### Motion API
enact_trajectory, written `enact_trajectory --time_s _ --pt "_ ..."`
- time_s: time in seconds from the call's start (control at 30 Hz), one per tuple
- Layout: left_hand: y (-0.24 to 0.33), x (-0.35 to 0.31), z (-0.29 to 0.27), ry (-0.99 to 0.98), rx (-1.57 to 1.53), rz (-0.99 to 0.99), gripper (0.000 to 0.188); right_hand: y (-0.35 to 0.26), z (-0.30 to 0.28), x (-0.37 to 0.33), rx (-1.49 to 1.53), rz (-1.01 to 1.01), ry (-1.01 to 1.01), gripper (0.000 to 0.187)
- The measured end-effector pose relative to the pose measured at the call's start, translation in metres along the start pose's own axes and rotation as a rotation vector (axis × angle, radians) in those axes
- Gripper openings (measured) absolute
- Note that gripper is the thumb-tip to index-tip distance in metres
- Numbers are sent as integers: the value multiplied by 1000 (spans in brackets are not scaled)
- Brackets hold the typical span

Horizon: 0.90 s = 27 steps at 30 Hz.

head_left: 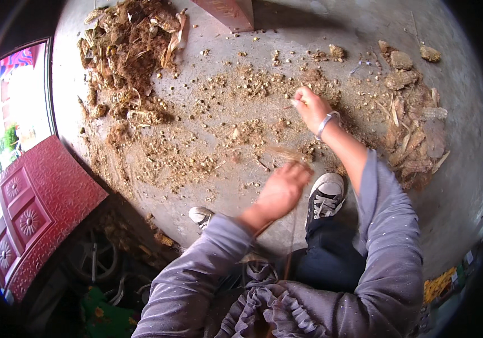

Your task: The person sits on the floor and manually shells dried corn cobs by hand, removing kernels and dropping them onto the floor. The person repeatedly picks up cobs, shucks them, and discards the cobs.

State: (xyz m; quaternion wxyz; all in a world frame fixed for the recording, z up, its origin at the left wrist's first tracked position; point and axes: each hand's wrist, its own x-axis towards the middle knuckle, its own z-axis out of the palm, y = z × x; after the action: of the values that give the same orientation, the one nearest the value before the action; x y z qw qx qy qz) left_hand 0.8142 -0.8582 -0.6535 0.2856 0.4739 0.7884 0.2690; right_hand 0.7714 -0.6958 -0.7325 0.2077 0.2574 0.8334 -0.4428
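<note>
My right hand (312, 110), with a silver bangle at its wrist, is raised over the littered floor with thumb and fingers pinched together. A thin dark strand pokes out by its thumb; what it is I cannot make out. Lower and to the left, my left hand (284, 188) is smeared by motion, its fingers partly curled. Beside its fingertips is a blurred tan wisp (287, 153) like dry husk or straw; whether the hand grips it is unclear. Loose corn kernels and chaff (179, 160) lie scattered under and around both hands.
A brown heap of husks and cobs (131, 48) lies far left, another pile of cobs and husks (413, 129) at right. A pink pillar base (233, 16) stands at the far side, a red panelled door (38, 208) at left. My shoe (326, 197) is close below my hands.
</note>
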Motion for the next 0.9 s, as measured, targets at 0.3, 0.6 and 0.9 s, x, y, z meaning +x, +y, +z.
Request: enact_trajectory --time_s 0.3,0.6,0.9 --pt "-46 -31 -14 154 -24 -341 24 5 26 19 -314 -158 85 16" --pt "-150 -116 -37 698 196 -1344 47 -42 -29 -11 1273 216 -356 10" --pt "-81 -20 30 803 -32 -729 58 -94 -64 -77 1297 130 -415 12"
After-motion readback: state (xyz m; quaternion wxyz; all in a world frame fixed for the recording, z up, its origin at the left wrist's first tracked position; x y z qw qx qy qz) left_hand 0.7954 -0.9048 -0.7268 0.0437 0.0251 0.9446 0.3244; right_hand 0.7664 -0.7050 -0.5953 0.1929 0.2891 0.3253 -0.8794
